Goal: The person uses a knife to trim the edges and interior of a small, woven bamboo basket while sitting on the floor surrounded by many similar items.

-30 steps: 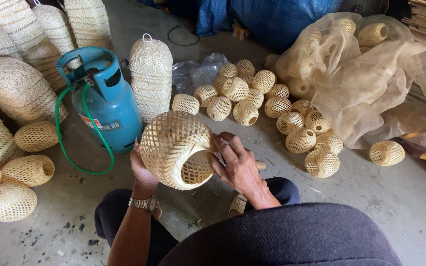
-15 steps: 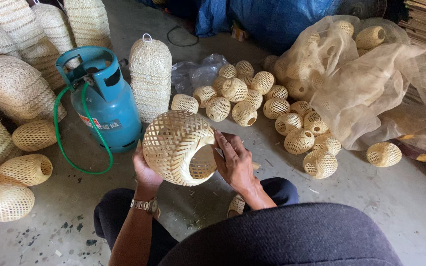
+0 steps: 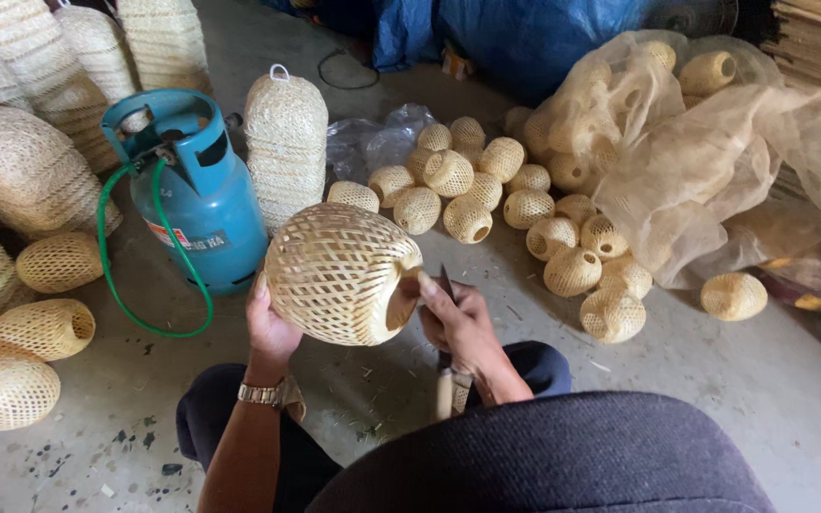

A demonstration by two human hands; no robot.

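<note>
Blue gas cylinder (image 3: 197, 195) with green hose (image 3: 121, 275) just left of the hands, left hand (image 3: 273, 328) cupping the woven bamboo lampshade (image 3: 342, 273) from below, right hand (image 3: 458, 318) pinching its open rim, small blade (image 3: 446, 283) poking up, heap of small woven balls (image 3: 486, 190) beyond, mesh sack (image 3: 696, 161) far right.

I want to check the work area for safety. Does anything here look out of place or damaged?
One thing stands out: a blue gas cylinder with a green hose stands among woven bamboo shades. The woven shade in the left hand shows no visible damage.
</note>
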